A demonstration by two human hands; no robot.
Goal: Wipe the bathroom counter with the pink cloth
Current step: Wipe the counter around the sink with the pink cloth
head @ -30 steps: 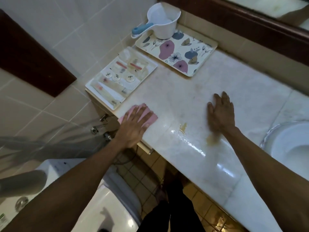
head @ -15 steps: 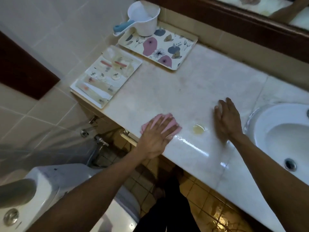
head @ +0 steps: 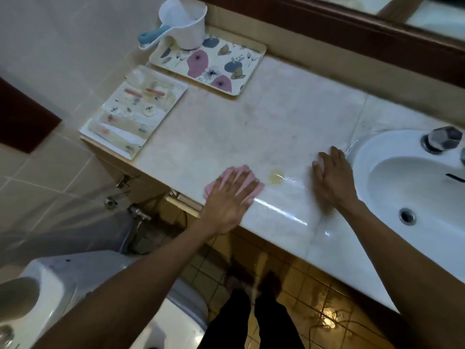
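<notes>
We press our left hand [head: 227,197] flat, fingers spread, on the pink cloth [head: 235,183], pinning it to the counter [head: 251,127] near the front edge, well left of the sink [head: 412,197]. A small yellowish puddle [head: 276,177] lies between cloth and sink, just beside the cloth. Our right hand [head: 331,180] rests open and empty, palm down, on the counter just beside the sink rim; it looks blurred, so we cannot tell how firmly it bears. Far from the sink, a floral tray [head: 214,64] carries a white scoop [head: 185,27], with a flat packet tray [head: 133,112] nearer us.
</notes>
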